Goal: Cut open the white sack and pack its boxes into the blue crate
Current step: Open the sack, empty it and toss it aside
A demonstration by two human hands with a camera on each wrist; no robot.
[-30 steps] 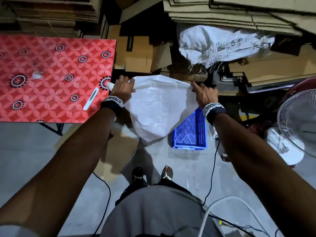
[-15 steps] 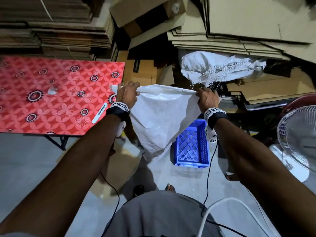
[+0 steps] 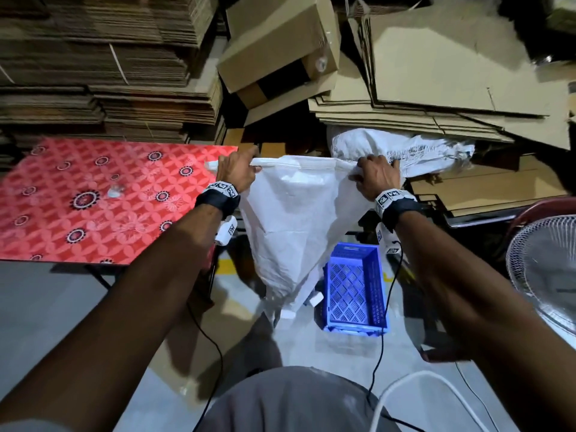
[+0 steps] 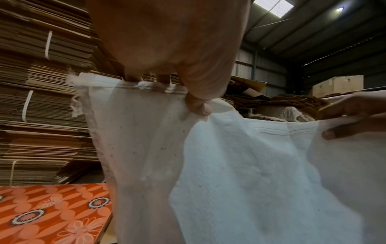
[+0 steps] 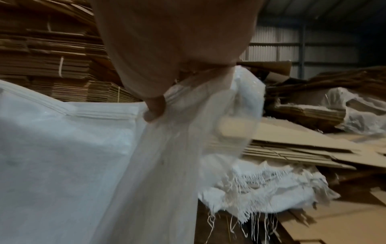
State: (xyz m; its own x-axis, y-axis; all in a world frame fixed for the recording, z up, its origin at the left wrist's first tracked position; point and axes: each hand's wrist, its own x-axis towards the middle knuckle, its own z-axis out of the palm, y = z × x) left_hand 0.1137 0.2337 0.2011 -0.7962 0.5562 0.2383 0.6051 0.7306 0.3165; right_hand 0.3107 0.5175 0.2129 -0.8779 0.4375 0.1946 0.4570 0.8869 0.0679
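I hold the white sack (image 3: 293,219) upside down by its sewn hem, stretched between both hands. My left hand (image 3: 238,173) grips the hem's left corner, thumb in front (image 4: 198,105). My right hand (image 3: 375,179) grips the right corner, bunching the cloth (image 5: 177,105). The sack (image 4: 250,165) hangs limp, its lower end near the floor. Two small white boxes (image 3: 313,302) show at its bottom end beside the blue crate (image 3: 355,285), which stands on the floor under my right forearm. The crate's mesh floor looks bare.
A red patterned table (image 3: 103,201) stands at the left with a small clear object (image 3: 115,190) on it. Stacked flat cardboard (image 3: 109,73) and a frayed white sack (image 3: 402,148) fill the back. A fan (image 3: 545,266) stands at the right. Cables cross the grey floor.
Both hands have raised the sack higher and pulled its hem taut. Small white boxes now show at its lower end by the crate. The head view has tilted up.
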